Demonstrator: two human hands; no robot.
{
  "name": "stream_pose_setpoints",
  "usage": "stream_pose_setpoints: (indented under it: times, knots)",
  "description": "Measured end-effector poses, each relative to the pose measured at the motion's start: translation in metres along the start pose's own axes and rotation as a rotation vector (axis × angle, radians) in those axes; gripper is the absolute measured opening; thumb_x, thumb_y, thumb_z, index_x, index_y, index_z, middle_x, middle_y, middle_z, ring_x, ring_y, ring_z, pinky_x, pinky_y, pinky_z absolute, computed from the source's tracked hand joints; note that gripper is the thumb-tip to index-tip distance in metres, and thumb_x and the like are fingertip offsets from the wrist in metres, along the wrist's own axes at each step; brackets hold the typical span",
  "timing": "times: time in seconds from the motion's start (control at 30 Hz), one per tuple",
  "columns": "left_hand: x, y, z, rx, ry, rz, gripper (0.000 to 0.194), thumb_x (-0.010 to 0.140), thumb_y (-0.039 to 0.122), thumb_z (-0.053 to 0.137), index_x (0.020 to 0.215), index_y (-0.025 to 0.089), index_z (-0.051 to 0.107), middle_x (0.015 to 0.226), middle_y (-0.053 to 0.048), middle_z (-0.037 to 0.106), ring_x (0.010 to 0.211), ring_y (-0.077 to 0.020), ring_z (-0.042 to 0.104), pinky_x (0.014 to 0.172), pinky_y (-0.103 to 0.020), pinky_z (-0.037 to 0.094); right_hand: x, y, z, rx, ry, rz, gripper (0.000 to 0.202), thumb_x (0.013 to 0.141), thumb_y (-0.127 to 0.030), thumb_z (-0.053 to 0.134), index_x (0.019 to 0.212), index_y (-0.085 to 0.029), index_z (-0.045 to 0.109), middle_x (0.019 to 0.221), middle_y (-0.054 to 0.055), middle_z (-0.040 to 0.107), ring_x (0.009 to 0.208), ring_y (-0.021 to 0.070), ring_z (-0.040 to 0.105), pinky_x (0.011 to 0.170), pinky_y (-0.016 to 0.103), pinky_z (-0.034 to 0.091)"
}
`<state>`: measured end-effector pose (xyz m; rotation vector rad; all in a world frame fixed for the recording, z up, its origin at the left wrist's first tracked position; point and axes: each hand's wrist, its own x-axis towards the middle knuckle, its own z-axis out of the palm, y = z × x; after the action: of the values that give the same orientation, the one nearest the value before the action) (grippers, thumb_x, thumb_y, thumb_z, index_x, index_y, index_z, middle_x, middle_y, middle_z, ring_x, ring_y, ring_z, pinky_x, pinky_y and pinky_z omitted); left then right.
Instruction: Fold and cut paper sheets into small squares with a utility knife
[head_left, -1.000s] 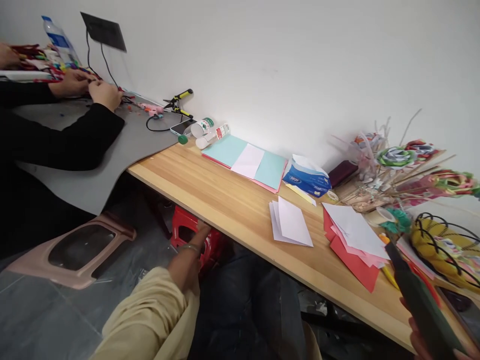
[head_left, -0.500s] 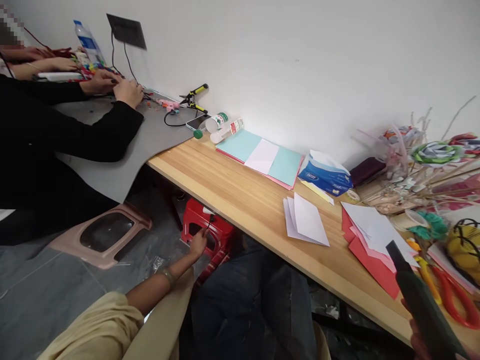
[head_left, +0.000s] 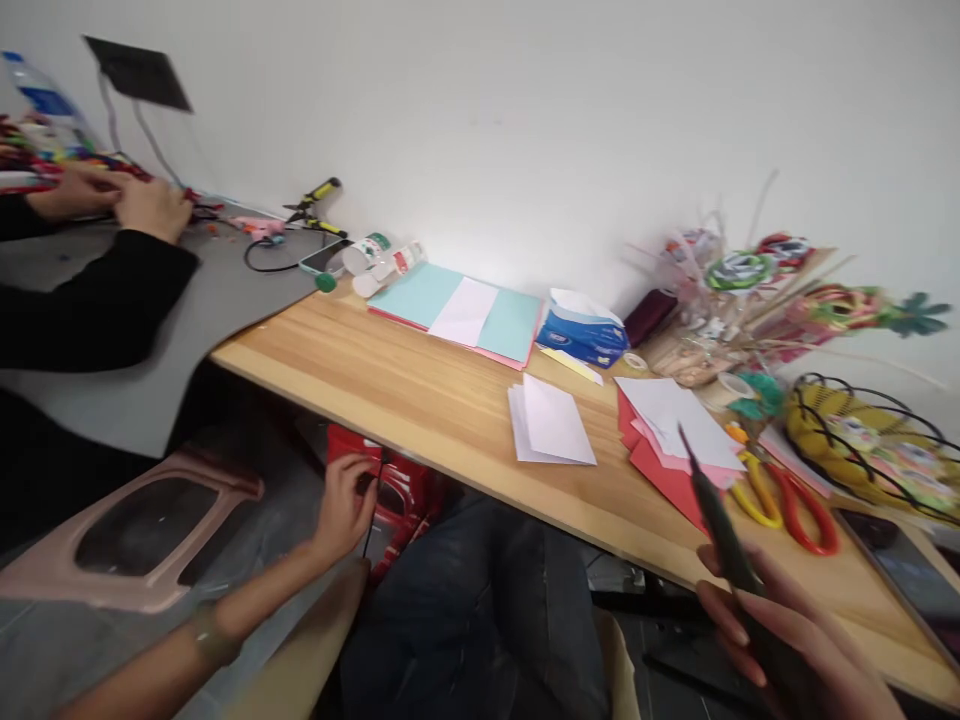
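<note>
Since the last frame the left hand has come up, beside the red stool below the worktop's front edge, fingers bent at a thin dark cord; I cannot tell whether they grip it. Folded white paper and a paper stack lie farther right. The dark green tool has turned narrow side on, its long axis slanting, tip left toward the back edge, partly hiding the stack. The right hand grips it near the front edge's right end; red and yellow handles and a phone lie beyond.
</note>
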<state>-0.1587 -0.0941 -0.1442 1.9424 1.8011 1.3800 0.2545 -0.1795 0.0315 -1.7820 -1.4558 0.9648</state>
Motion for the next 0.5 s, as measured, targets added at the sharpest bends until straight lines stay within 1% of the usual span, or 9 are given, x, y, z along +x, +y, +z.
stream_pose_setpoints:
  times: [0.07,0.13,0.17,0.2,0.23,0.3,0.37,0.4,0.5]
  knots:
    - [0.028,0.029,-0.021,-0.083,-0.004,0.214,0.007,0.086,0.026,0.053,0.090,0.023,0.057,0.095,-0.007,0.060,0.099,-0.0221,0.059,0.089,-0.044,0.049,0.005,-0.019,0.007,0.246,-0.033,0.137,0.036,0.086,-0.048,0.048,0.117,-0.029,0.045,0.057,-0.004,0.048,0.040,0.0136,0.045,0.038,0.029,0.040]
    - [0.067,0.069,-0.033,-0.162,-0.071,0.405,0.008,0.085,0.024,0.054,0.090,0.027,0.059,0.092,-0.002,0.065,0.093,-0.0178,0.062,0.087,-0.036,0.051,0.010,-0.031,0.011,0.281,-0.060,0.121,0.045,0.081,-0.046,0.058,0.118,-0.028,0.039,0.068,-0.004,0.055,0.043,0.0119,0.048,0.039,0.026,0.042]
    - [0.088,0.093,-0.033,-0.197,-0.129,0.509,0.013,0.086,0.021,0.053,0.095,0.027,0.060,0.094,-0.001,0.067,0.093,-0.0163,0.063,0.085,-0.033,0.052,0.012,-0.035,0.013,0.249,-0.065,0.090,0.048,0.080,-0.045,0.060,0.118,-0.028,0.037,0.077,-0.002,0.059,0.045,0.0115,0.050,0.042,0.027,0.045]
    - [0.108,0.118,-0.030,-0.228,-0.222,0.683,0.019,0.087,0.016,0.049,0.099,0.026,0.061,0.094,-0.002,0.068,0.093,-0.0155,0.064,0.083,-0.030,0.052,0.014,-0.036,0.013,0.191,-0.061,0.050,0.049,0.080,-0.045,0.060,0.119,-0.027,0.037,0.088,0.001,0.061,0.049,0.0116,0.053,0.046,0.028,0.048]
    - [0.127,0.144,-0.023,-0.257,-0.287,0.769,0.023,0.089,0.013,0.045,0.100,0.024,0.061,0.095,-0.002,0.069,0.094,-0.0148,0.064,0.084,-0.030,0.051,0.016,-0.035,0.013,0.118,-0.047,0.006,0.048,0.080,-0.045,0.059,0.119,-0.027,0.038,0.097,0.004,0.061,0.053,0.0122,0.056,0.051,0.030,0.051]
    - [0.156,0.189,0.002,-0.251,-0.459,0.787,0.029,0.092,0.012,0.036,0.100,0.021,0.062,0.100,-0.002,0.069,0.096,-0.0133,0.063,0.085,-0.027,0.050,0.018,-0.030,0.011,-0.053,0.002,-0.084,0.044,0.082,-0.044,0.056,0.119,-0.025,0.042,0.108,0.007,0.061,0.062,0.0147,0.061,0.060,0.032,0.054]
    - [0.170,0.219,0.036,-0.118,-0.751,0.741,0.033,0.093,0.012,0.033,0.106,0.019,0.063,0.113,-0.003,0.067,0.107,-0.0127,0.060,0.093,-0.025,0.046,0.018,-0.022,0.007,-0.226,0.055,-0.155,0.039,0.085,-0.041,0.052,0.119,-0.023,0.044,0.103,0.007,0.064,0.064,0.0165,0.063,0.063,0.033,0.054]
    - [0.171,0.226,0.053,-0.012,-0.865,0.701,0.035,0.094,0.013,0.031,0.114,0.018,0.060,0.122,-0.003,0.063,0.115,-0.0126,0.056,0.098,-0.025,0.042,0.017,-0.017,0.004,-0.309,0.080,-0.189,0.037,0.086,-0.039,0.050,0.120,-0.022,0.044,0.098,0.006,0.066,0.063,0.0168,0.064,0.063,0.032,0.054]
    - [0.161,0.225,0.093,0.085,-0.939,0.685,0.040,0.097,0.024,0.032,0.129,0.009,0.049,0.140,-0.013,0.048,0.132,-0.0212,0.040,0.108,-0.035,0.032,0.013,-0.004,-0.003,-0.549,0.135,-0.309,0.037,0.092,-0.031,0.040,0.129,-0.025,0.040,0.103,0.007,0.066,0.069,0.0171,0.067,0.058,0.028,0.053]
